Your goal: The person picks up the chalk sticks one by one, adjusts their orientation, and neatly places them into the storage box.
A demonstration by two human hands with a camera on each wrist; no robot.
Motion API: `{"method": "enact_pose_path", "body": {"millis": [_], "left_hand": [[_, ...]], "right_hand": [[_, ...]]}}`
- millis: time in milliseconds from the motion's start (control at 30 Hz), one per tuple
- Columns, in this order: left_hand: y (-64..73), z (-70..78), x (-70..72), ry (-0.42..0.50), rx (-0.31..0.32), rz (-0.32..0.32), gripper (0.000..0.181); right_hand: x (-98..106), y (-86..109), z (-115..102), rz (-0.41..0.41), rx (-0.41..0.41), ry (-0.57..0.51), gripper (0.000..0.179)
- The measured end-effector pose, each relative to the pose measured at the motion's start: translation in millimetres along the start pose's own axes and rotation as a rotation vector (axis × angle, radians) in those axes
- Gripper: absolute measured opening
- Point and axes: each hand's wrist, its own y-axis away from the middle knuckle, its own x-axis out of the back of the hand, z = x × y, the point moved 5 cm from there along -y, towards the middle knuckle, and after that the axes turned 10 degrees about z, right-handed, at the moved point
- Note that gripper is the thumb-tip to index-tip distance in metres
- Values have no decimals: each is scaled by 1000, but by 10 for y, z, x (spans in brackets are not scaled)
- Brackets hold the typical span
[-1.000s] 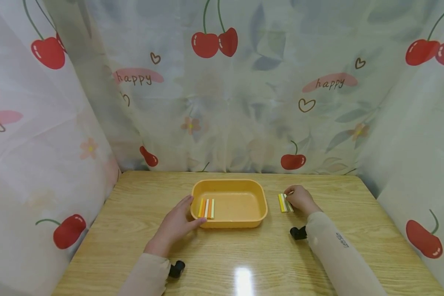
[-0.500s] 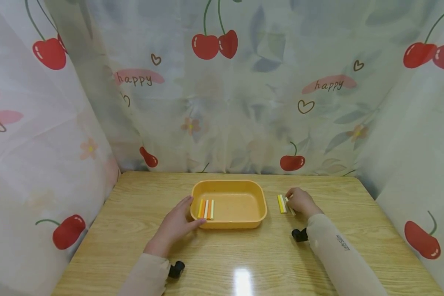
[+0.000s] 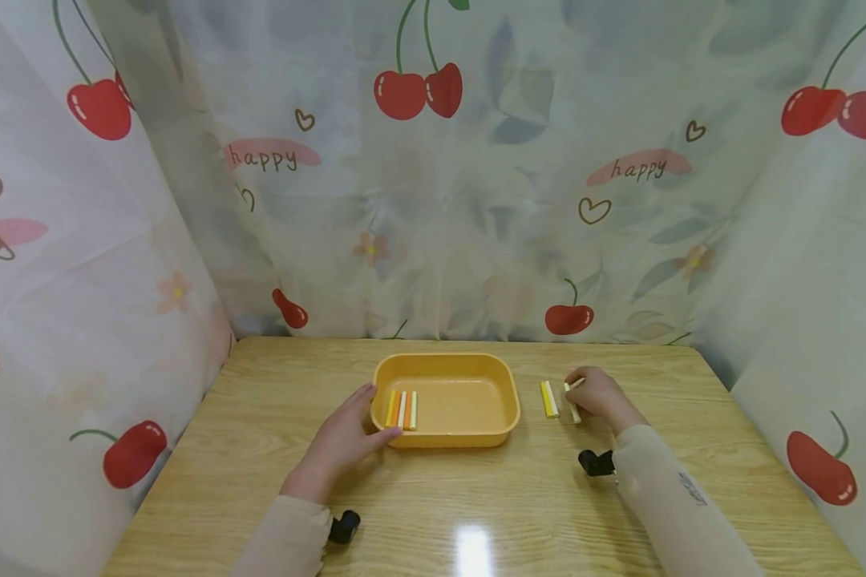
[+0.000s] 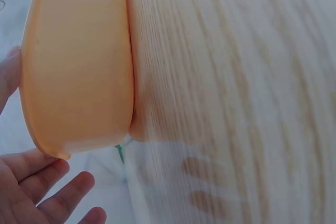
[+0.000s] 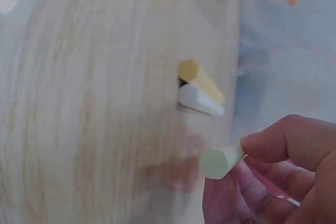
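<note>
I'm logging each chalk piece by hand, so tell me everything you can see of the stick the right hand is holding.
The pale stick is a short round cylinder, pale yellowish-white, matte and chalk-like, with a flat circular end facing the wrist camera. The right hand pinches it between thumb and fingers, lifted clear of the wooden table and pointing roughly level. Only its free end shows; the rest is hidden in the grip. It hangs apart from the yellow stick and white stick lying side by side on the table.
</note>
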Motion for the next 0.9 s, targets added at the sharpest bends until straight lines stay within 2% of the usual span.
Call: {"method": "enact_pose_path", "body": {"millis": [200, 400, 900], "left_hand": [[-3, 3, -8, 4, -10, 1, 96], [3, 11, 0, 4, -9, -1, 96], [-5, 11, 1, -2, -12, 1, 96]], "right_hand": [[116, 121, -74, -4, -14, -85, 49], [221, 197, -172, -5, -3, -202, 48], [365, 379, -528, 36, 54, -308, 42]]}}
